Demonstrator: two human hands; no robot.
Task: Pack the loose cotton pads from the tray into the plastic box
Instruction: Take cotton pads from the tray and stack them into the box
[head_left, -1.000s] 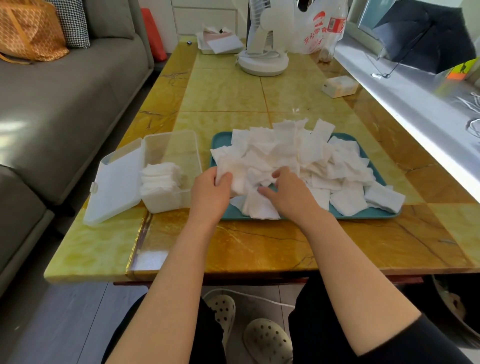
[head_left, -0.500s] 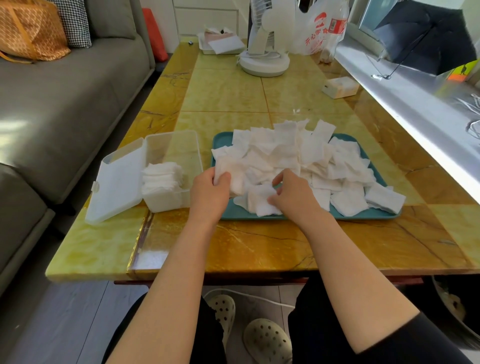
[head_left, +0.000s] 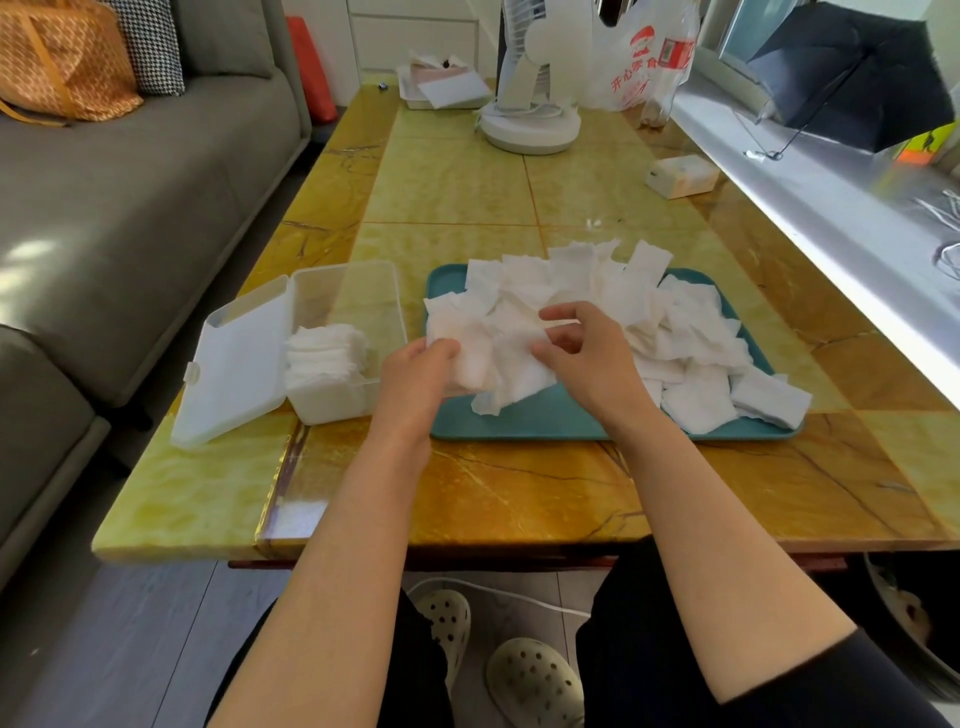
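fan (head_left: 530, 98) far end | plastic bag (head_left: 636, 57) beside | small box (head_left: 681, 175) right | sofa (head_left: 130, 208) left | umbrella (head_left: 852, 73)

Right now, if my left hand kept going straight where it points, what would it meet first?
Likely the pad pile on the tray: the left hand holds pads at the pile's near edge. Depth is unclear.
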